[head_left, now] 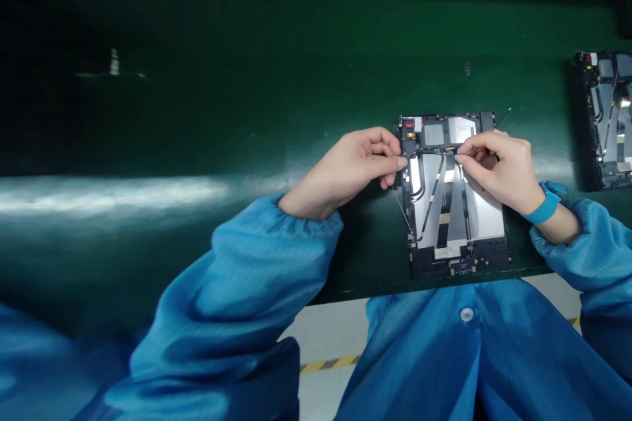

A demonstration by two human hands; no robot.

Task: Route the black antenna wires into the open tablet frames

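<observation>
**Thin wire above a bared tablet**

Far left, a long stretch of green surface, glossy where lit. Then a puffed blue sleeve, leading to the left hand: narrowed to a pinch at the tablet's upper left edge, seemingly on the wire, with one end trailing down over the border. Probably light, limp and a little springy, easy to kink; best taken along its length, clear of the tiny tips.

Next, the tablet itself, lying flat near the front edge of the surface, with silver panels, dark ribbons and a black border showing. Likely stiff and fairly light, slippery on the smooth metal and fragile around the ribbons; best held by the outer border.

Over its upper middle, the right hand, also drawn to a pinch, seemingly on the same wire; exact contact too small to tell. Behind it, a wire tip poking up near the top right corner. Around the wrist, a blue band. At far right, well apart, a second tablet, only partly in view.
</observation>
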